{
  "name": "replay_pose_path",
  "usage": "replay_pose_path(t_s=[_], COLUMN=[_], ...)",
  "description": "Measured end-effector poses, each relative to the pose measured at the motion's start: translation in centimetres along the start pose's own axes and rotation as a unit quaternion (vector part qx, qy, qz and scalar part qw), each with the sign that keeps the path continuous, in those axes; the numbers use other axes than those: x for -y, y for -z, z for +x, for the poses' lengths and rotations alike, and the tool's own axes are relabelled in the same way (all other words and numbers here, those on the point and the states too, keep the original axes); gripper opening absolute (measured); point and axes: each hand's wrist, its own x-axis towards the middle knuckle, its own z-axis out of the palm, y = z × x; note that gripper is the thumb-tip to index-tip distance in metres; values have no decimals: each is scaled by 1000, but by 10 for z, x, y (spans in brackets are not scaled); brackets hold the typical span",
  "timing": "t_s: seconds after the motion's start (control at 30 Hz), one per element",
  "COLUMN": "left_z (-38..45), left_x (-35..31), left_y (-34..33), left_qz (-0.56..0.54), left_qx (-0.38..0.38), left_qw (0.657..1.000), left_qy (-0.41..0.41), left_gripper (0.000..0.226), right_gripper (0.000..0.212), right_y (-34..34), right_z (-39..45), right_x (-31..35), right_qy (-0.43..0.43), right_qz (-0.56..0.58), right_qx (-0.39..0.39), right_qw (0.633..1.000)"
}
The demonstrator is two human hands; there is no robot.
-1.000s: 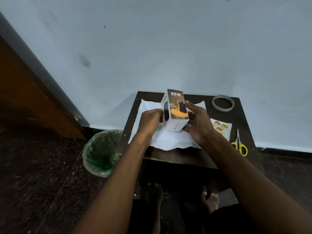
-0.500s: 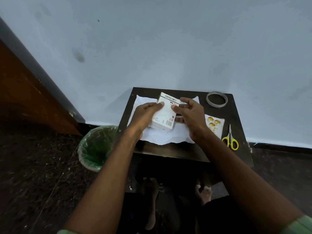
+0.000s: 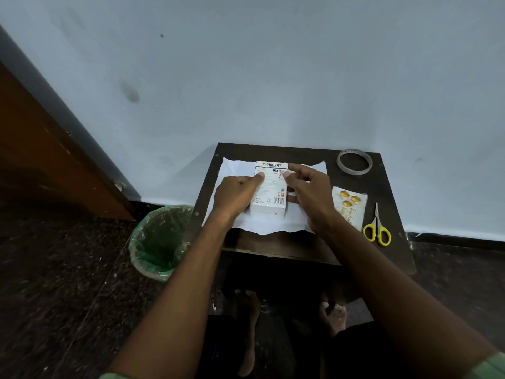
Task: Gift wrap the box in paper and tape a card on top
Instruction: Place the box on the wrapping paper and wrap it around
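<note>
Standing against the wall, the small dark table point(image 3: 388, 258) carried everything, with a green-lined bin point(image 3: 159, 242) on the floor off its left edge. White paper point(image 3: 273, 224) covered the table's left and middle part, its front edge ragged. On the middle of the paper lay the white box point(image 3: 272, 191), flat, printed side up. The left hand point(image 3: 236, 195) gripped the box's left side, thumb on top; the right hand point(image 3: 308, 191) held its right side, fingertips on the top face. At the right edge lay the card point(image 3: 349, 207), the yellow-handled scissors point(image 3: 377, 229) just beside it, and the tape roll point(image 3: 354, 162) at the back right corner.
</note>
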Motion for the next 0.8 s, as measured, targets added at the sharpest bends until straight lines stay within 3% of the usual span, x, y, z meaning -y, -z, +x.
replay_pose_path(t_s=[0.17,0.3,0.47,0.57,0.67,0.73,0.8], left_z=[2,7,12,15,16,13,11], left_x=[4,7,4,9,18,21,18], left_y=[-4,-6,7,22,42,55,65], left_qz=[-12,-8,155,221,179,143,140], left_qx=[1,-19,-166,-243,-150,-70,-51], left_qw=[1000,999,970,940,970,986,987], left_qy=[0,-26,-86,-97,-61,-45,-52], left_gripper=[47,36,22,12,7,23,43], right_gripper=[32,47,68,62,53,48,47], right_y=[-5,-4,-4,-6,-9,-9,-9], right_z=[0,-1,-5,-9,-10,-7,-5], right_x=[2,0,1,1,-4,-6,-6], right_qy=[32,57,178,187,162,145,141], right_qz=[-69,-154,-221,-242,-247,-244,-239], right_qx=[-11,-22,-54,-6,28,35,36], right_qw=[997,986,957,952,955,958,960])
